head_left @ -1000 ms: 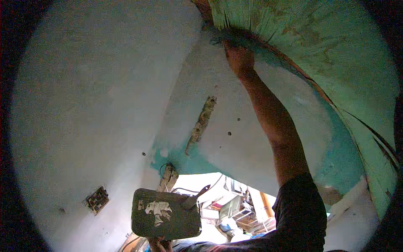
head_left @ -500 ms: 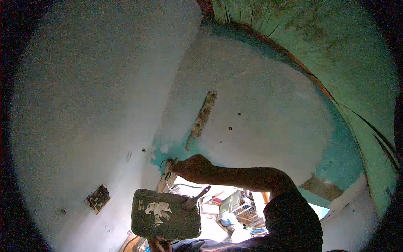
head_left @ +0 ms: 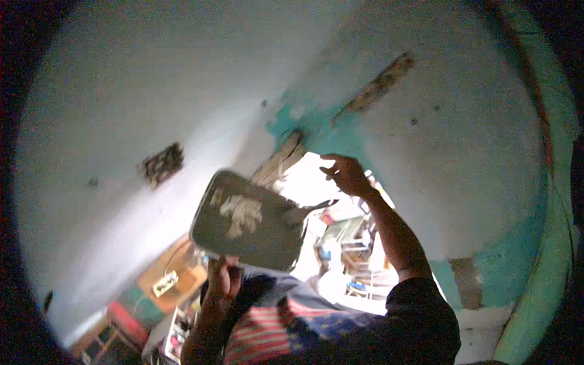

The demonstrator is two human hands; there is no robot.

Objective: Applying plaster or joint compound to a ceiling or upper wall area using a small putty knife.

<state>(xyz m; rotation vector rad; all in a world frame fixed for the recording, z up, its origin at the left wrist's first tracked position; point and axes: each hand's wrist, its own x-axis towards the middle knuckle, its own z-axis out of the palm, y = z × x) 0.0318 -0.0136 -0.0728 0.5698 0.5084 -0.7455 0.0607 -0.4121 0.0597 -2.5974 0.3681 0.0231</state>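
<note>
My left hand [head_left: 225,277] grips the near edge of a dark rectangular tray [head_left: 207,240] from below, holding it tilted in front of my body. A patch of whitish paste [head_left: 242,214] sticks to the tray's inside. What looks like a putty knife [head_left: 298,213] rests over its right side, its handle jutting past the rim. My right hand [head_left: 345,175] is raised against the bright opening, fingers apart and nothing seen in them. It is right of the tray, below the teal wall patch [head_left: 322,131], and does not touch the wall.
A recessed wall box [head_left: 162,164] breaks the left wall. A rough strip [head_left: 380,85] runs up the facing wall, and a wooden frame [head_left: 283,158] stands at the corner. A green sheet [head_left: 529,292] curves along the right. Furniture and household items [head_left: 350,255] lie beyond the opening.
My right hand has come away from the wall corner and its fingers have opened. The view has tilted and swung lower, showing more of my shirt and the room. The tray stays in my left hand.
</note>
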